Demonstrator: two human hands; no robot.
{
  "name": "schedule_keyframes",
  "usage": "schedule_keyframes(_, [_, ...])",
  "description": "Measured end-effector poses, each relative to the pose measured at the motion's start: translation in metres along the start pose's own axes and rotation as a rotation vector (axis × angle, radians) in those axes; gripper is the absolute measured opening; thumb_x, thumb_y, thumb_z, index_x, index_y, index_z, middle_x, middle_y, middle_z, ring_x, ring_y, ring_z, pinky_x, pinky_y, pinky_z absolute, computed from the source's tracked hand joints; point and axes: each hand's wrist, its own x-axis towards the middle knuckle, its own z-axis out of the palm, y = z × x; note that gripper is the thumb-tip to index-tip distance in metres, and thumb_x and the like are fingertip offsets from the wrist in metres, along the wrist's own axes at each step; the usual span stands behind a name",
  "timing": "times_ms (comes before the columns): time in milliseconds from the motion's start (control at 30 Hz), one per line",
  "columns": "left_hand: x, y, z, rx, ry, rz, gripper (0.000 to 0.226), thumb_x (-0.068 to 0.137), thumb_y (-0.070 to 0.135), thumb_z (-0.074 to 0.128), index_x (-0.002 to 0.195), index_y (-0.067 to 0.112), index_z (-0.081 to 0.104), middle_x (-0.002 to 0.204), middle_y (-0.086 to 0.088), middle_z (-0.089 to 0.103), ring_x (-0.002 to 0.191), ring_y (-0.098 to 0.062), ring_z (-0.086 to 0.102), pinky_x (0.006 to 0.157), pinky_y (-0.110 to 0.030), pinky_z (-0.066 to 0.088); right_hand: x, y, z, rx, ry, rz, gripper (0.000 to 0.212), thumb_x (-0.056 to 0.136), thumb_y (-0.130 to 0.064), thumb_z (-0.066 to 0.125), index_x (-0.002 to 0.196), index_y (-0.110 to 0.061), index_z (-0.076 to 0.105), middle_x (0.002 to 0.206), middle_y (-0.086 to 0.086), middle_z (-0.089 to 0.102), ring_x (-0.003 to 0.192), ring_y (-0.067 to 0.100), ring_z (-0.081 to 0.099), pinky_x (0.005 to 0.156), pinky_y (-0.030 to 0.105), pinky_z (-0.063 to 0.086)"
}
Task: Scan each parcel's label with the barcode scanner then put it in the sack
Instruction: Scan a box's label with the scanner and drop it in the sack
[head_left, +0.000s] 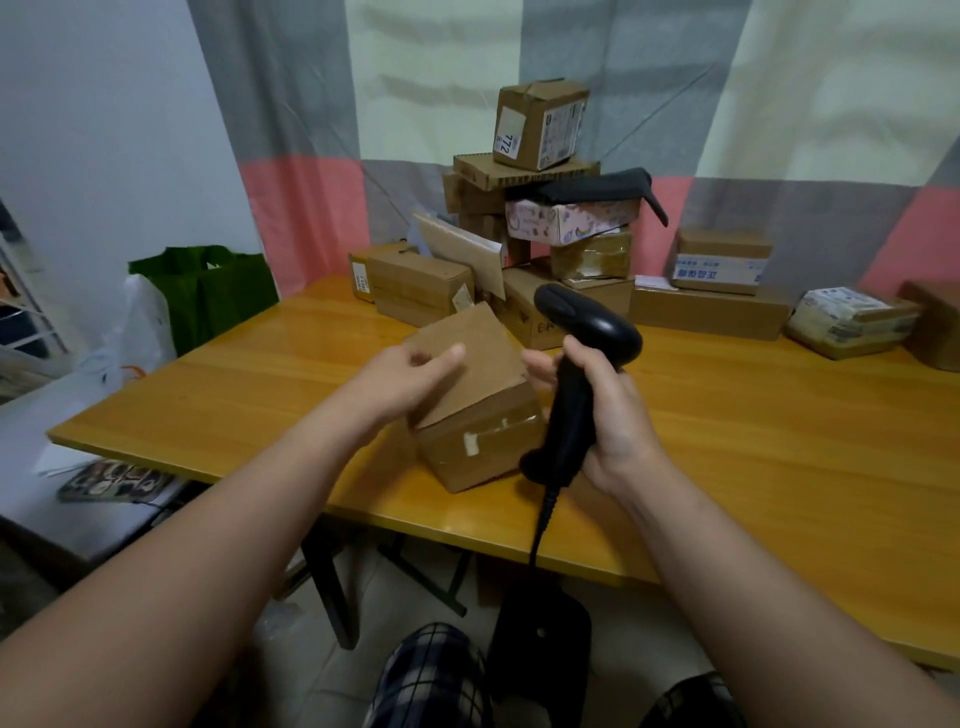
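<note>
At the near middle of the wooden surface (234, 395), holds a plain brown parcel (483, 405) tilted, one taped side facing the camera; cannot tell whether its lower corner touches the wood. Grips it from the 9 o'clock side with the left hand (405, 376), thumb laid on the top face, fingers (418, 358) curled onto that same face. Clasps the black barcode scanner (582, 332) in the right hand (613, 415) at 3 o'clock of the parcel, fingers (574, 351) wrapped round the handle, just beside the parcel's right edge. Keeps the scanner upright, head up towards 11 o'clock, with the coiled cable (540, 530) dropping off the front edge at 6 o'clock. Beyond, at 12 o'clock, a leaning stack of parcels (540, 208) against the checked curtain (301, 208); at 2 o'clock, more boxes (722, 260) in a row along the back. Off the surface at 10 o'clock, a green bag (208, 291) standing open, a white plastic bag (148, 322) just in front of it.
</note>
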Motion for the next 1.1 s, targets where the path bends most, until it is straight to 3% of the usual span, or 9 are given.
schedule_keyframes(133, [-0.019, 0.016, -0.006, 0.281, -0.145, -0.085, 0.111, 0.065, 0.088, 0.035, 0.147, 0.014, 0.034, 0.145, -0.01, 0.044, 0.126, -0.028, 0.046, 0.09, -0.033, 0.037, -0.01, 0.003, 0.023, -0.022, -0.097, 0.003, 0.022, 0.093, -0.026, 0.058, 0.109, -0.012, 0.059, 0.104, 0.015, 0.073, 0.096, 0.022, 0.071, 0.085, 0.034, 0.057])
schedule_keyframes(200, [-0.019, 0.007, -0.015, 0.378, -0.154, -0.123, 0.106, 0.072, 0.082, 0.046, 0.149, 0.013, 0.024, 0.146, -0.009, 0.041, 0.127, -0.028, 0.045, 0.091, -0.031, 0.037, -0.011, 0.006, 0.028, -0.043, -0.038, 0.006, 0.027, 0.091, -0.027, 0.063, 0.113, -0.011, 0.059, 0.104, 0.015, 0.073, 0.097, 0.022, 0.071, 0.081, 0.032, 0.057])
schedule_keyframes(300, [-0.019, -0.013, -0.029, 0.586, -0.13, -0.16, 0.104, 0.071, 0.084, 0.047, 0.145, 0.012, 0.033, 0.144, -0.012, 0.043, 0.125, -0.031, 0.044, 0.103, -0.041, 0.039, -0.014, 0.013, 0.025, -0.111, 0.151, 0.026, 0.046, 0.085, -0.037, 0.069, 0.121, -0.012, 0.057, 0.105, 0.006, 0.071, 0.091, 0.017, 0.067, 0.066, 0.027, 0.048])
schedule_keyframes(400, [-0.029, -0.021, -0.029, 0.711, 0.033, -0.112, 0.092, 0.08, 0.078, 0.042, 0.144, 0.011, 0.037, 0.151, -0.015, 0.026, 0.136, -0.034, 0.027, 0.108, -0.045, 0.029, -0.019, 0.027, 0.017, -0.101, 0.223, 0.127, 0.06, 0.081, -0.044, 0.071, 0.129, -0.014, 0.052, 0.105, 0.004, 0.064, 0.092, 0.02, 0.061, 0.074, 0.036, 0.048])
schedule_keyframes(500, [-0.047, -0.013, -0.015, 0.652, 0.181, 0.116, 0.079, 0.084, 0.069, 0.047, 0.147, 0.024, 0.032, 0.148, -0.01, 0.027, 0.136, -0.03, 0.025, 0.108, -0.045, 0.03, -0.026, 0.037, 0.013, -0.092, 0.218, 0.191, 0.057, 0.082, -0.042, 0.071, 0.128, -0.012, 0.054, 0.094, 0.003, 0.063, 0.086, 0.02, 0.061, 0.072, 0.037, 0.049])
schedule_keyframes(667, [-0.059, -0.011, 0.011, 0.831, 0.106, 0.124, 0.083, 0.074, 0.084, 0.04, 0.135, 0.028, 0.036, 0.141, -0.01, 0.035, 0.13, -0.033, 0.028, 0.102, -0.051, 0.031, -0.038, 0.046, 0.011, -0.121, 0.163, 0.186, 0.048, 0.085, -0.038, 0.069, 0.124, -0.013, 0.057, 0.093, 0.002, 0.065, 0.087, 0.018, 0.062, 0.074, 0.036, 0.05])
schedule_keyframes(800, [-0.053, -0.026, -0.008, 0.69, 0.08, 0.3, 0.062, 0.076, 0.069, 0.053, 0.126, 0.034, 0.043, 0.131, -0.004, 0.04, 0.13, -0.028, 0.029, 0.106, -0.046, 0.022, -0.04, 0.042, 0.001, -0.248, 0.155, 0.137, 0.053, 0.082, -0.045, 0.07, 0.122, -0.013, 0.058, 0.102, 0.005, 0.066, 0.098, 0.024, 0.062, 0.084, 0.04, 0.05])
schedule_keyframes(933, [-0.06, -0.055, -0.015, 0.401, 0.211, 0.287, 0.108, 0.053, 0.084, 0.057, 0.145, 0.038, 0.025, 0.159, -0.003, 0.006, 0.145, -0.029, 0.005, 0.115, -0.054, 0.01, -0.042, 0.037, -0.006, -0.405, 0.056, 0.064, 0.032, 0.088, -0.04, 0.065, 0.113, -0.022, 0.057, 0.102, -0.007, 0.06, 0.095, 0.012, 0.055, 0.077, 0.032, 0.043])
schedule_keyframes(1100, [-0.068, -0.073, 0.001, 0.196, 0.343, 0.254, 0.11, 0.06, 0.058, 0.079, 0.147, 0.04, 0.013, 0.159, 0.0, -0.011, 0.146, -0.029, -0.004, 0.116, -0.052, 0.012, -0.042, 0.045, 0.002, -0.567, -0.053, -0.056, 0.018, 0.09, -0.035, 0.063, 0.107, -0.03, 0.058, 0.096, -0.017, 0.058, 0.09, 0.001, 0.052, 0.07, 0.017, 0.038])
